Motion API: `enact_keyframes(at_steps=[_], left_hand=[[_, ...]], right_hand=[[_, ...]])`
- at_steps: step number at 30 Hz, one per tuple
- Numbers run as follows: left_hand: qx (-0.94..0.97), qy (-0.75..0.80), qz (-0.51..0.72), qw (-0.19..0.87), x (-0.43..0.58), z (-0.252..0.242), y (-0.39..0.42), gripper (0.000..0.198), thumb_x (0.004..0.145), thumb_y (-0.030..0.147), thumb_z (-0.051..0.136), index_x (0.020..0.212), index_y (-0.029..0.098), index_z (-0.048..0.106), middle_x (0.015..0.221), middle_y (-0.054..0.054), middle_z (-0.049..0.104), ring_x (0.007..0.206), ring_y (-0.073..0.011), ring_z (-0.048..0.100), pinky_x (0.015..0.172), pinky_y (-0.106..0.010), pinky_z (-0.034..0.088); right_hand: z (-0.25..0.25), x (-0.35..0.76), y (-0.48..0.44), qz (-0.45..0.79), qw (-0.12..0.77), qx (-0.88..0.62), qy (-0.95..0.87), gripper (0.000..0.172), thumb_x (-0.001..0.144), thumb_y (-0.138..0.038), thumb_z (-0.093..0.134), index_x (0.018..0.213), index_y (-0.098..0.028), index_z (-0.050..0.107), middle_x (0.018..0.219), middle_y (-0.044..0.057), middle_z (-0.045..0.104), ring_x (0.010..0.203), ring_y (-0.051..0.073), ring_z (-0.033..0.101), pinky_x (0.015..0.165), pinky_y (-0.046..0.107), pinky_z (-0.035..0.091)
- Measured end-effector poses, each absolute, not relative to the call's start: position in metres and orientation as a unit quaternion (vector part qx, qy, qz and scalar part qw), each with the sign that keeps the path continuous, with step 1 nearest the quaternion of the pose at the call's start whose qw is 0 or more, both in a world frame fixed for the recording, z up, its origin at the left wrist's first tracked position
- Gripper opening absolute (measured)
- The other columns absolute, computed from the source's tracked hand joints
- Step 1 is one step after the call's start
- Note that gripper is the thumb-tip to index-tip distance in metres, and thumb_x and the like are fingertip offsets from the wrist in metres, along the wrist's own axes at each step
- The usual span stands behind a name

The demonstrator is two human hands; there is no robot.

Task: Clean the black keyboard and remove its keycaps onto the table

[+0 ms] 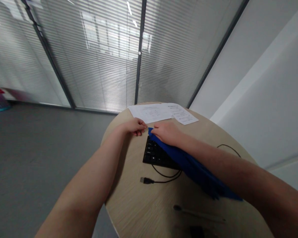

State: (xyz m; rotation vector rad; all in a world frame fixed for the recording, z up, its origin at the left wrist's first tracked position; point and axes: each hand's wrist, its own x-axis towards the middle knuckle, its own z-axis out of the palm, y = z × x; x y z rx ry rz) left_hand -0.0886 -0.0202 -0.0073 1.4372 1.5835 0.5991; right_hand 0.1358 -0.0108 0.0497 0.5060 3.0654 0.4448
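Right hand [167,133] grips blue cloth [188,162] over black keyboard [155,153], which lies on the round table [134,205], partly covered. Left hand [137,127] is just beside the cloth's corner, fingers curled, can't tell if pinching anything; papers [151,112] lie beyond, USB plug [147,180] on the near side.

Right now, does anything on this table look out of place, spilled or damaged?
Mildly: the USB plug lies loose on the table, connected to nothing, and the blue cloth under the right hand slants across the keyboard, covering part of it. No spill or damage stands out.
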Motion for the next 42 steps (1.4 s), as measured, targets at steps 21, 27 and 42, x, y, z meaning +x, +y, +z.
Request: enact_keyframes(at_steps=[21,27,42], left_hand=[[0.650,0.615,0.104,0.436,-0.077,0.002,-0.028,0.035,0.078,0.050,0.061,0.081,0.016,0.067,0.065,-0.003,0.063,0.047,-0.0113,0.053,0.045,-0.023,0.042],[0.641,0.604,0.093,0.464,-0.074,0.002,-0.030,0.032,0.078,0.049,0.061,0.084,0.018,0.065,0.064,0.000,0.062,0.045,-0.0090,0.050,0.041,-0.020,0.038],[0.630,0.591,0.075,0.499,-0.074,0.004,-0.024,0.040,0.069,0.057,0.072,0.075,0.019,0.059,0.064,0.001,0.060,0.048,-0.0085,0.050,0.043,-0.020,0.037]], right_hand=[[-0.005,0.138,-0.023,0.034,-0.138,0.150,0.978,0.034,0.097,-0.046,0.051,0.104,-0.021,0.072,0.097,0.009,0.060,0.092,0.022,0.053,0.081,0.033,0.039],[-0.009,0.137,-0.022,-0.005,-0.184,0.076,0.980,0.027,0.097,-0.034,0.053,0.090,-0.021,0.075,0.092,0.007,0.060,0.090,0.020,0.051,0.083,0.034,0.040],[0.010,0.137,-0.069,0.004,-0.104,-0.107,0.989,0.026,0.096,-0.028,0.055,0.078,-0.018,0.071,0.082,0.004,0.062,0.081,0.017,0.049,0.070,0.031,0.036]])
